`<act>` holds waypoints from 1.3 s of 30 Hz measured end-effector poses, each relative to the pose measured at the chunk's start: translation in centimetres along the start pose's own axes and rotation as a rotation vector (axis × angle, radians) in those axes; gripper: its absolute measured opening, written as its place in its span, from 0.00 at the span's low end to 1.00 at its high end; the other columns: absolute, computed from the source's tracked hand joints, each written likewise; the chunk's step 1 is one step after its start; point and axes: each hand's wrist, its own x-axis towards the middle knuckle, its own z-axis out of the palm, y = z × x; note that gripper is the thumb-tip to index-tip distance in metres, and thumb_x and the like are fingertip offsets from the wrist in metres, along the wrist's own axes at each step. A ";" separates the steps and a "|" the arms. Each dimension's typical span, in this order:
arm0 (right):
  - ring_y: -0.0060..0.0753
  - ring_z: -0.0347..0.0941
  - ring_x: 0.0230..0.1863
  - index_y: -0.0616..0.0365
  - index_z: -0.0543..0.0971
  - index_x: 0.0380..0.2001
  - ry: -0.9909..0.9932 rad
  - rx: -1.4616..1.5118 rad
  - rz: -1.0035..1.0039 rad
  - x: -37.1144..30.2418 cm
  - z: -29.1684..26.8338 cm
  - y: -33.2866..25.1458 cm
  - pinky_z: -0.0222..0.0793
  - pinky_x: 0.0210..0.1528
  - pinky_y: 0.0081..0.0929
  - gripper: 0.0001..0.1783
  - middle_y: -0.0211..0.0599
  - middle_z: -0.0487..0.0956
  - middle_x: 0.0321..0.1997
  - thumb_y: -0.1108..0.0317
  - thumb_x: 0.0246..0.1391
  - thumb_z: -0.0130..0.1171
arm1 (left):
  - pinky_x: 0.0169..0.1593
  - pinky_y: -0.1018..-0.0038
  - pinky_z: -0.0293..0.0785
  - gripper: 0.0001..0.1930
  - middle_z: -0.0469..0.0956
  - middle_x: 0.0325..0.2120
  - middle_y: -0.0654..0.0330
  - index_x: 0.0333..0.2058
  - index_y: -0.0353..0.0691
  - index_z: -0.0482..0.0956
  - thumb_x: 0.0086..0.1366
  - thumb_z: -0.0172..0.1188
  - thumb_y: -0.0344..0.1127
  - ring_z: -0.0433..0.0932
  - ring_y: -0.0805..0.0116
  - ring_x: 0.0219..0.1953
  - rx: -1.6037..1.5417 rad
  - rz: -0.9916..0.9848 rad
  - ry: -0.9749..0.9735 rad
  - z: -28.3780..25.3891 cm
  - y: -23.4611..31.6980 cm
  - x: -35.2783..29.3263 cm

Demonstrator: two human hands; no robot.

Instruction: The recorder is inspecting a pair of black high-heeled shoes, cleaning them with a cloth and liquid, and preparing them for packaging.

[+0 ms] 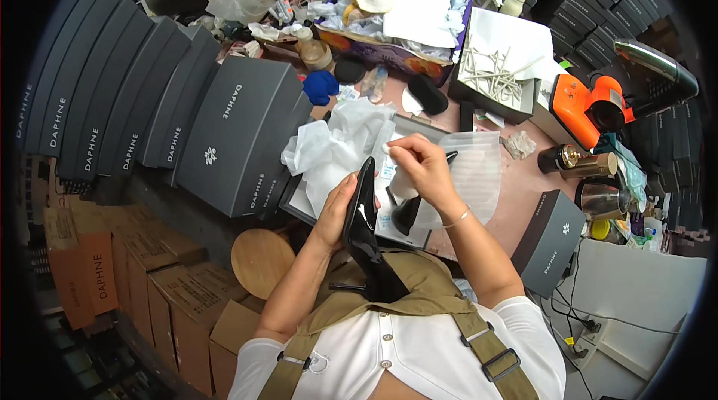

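Observation:
My left hand (334, 213) grips a glossy black high-heeled shoe (362, 239), tilted upright with its toe up and its heel low over my lap. Beside the toe, my right hand (424, 168) is closed in a pinch on a small white piece of material (402, 183), whose kind I cannot make out. Under the right hand, a second black shoe (406, 216) shows in part in an open grey shoebox, along with crumpled white tissue paper (329, 153). A translucent white sheet (482, 183) spreads to the right of that hand.
Grey shoeboxes (97, 86) are stacked at left, near a large grey box (239, 123). An open box of white sticks (493, 74) and an orange device (576, 108) are at far right. A round wooden stool (262, 261) and cardboard boxes (179, 288) stand lower left.

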 end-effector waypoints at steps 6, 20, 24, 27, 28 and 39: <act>0.17 0.71 0.31 0.59 0.77 0.42 0.059 0.884 0.441 4.4 -2.6 3.2 0.70 0.34 0.18 0.10 0.26 0.77 0.32 0.65 0.60 0.56 | 0.26 0.84 0.68 0.26 0.76 0.25 0.62 0.55 0.36 0.67 0.73 0.36 0.51 0.71 0.81 0.22 -0.148 -0.019 0.051 -3.0 -0.6 0.2; 0.53 0.74 0.43 0.59 0.78 0.41 0.126 -0.746 -0.093 17.6 -3.6 17.6 0.70 0.46 0.41 0.12 0.50 0.75 0.44 0.68 0.53 0.56 | 0.21 0.82 0.69 0.26 0.76 0.23 0.60 0.55 0.37 0.67 0.72 0.37 0.52 0.70 0.79 0.17 -0.194 -0.065 0.158 -5.1 -1.1 3.9; 0.52 0.75 0.42 0.60 0.79 0.41 0.108 -0.768 -0.078 15.5 -6.4 16.1 0.71 0.46 0.41 0.14 0.49 0.78 0.45 0.67 0.52 0.56 | 0.22 0.83 0.68 0.25 0.77 0.24 0.60 0.54 0.38 0.68 0.72 0.38 0.52 0.71 0.79 0.18 -0.228 -0.102 0.196 -5.3 -1.3 4.2; 0.52 0.75 0.38 0.59 0.78 0.34 0.317 -1.010 0.157 12.0 -11.4 12.9 0.70 0.39 0.42 0.11 0.48 0.78 0.35 0.62 0.52 0.58 | 0.23 0.84 0.67 0.26 0.77 0.24 0.61 0.54 0.37 0.68 0.72 0.37 0.53 0.71 0.80 0.20 -0.254 -0.090 0.193 -5.5 -1.6 3.9; 0.53 0.75 0.38 0.61 0.76 0.32 0.352 -1.125 0.223 10.7 -13.8 13.4 0.70 0.38 0.44 0.15 0.49 0.77 0.35 0.58 0.52 0.59 | 0.23 0.84 0.67 0.26 0.77 0.24 0.61 0.54 0.37 0.68 0.72 0.37 0.53 0.71 0.80 0.20 -0.255 -0.083 0.188 -5.6 -2.0 4.0; 0.47 0.73 0.43 0.63 0.72 0.34 0.449 -0.824 -0.236 6.9 -15.0 9.7 0.68 0.46 0.38 0.13 0.50 0.74 0.44 0.72 0.43 0.62 | 0.28 0.83 0.70 0.27 0.77 0.26 0.61 0.55 0.35 0.67 0.72 0.39 0.53 0.73 0.80 0.24 -0.170 -0.040 0.103 -3.6 -0.6 3.3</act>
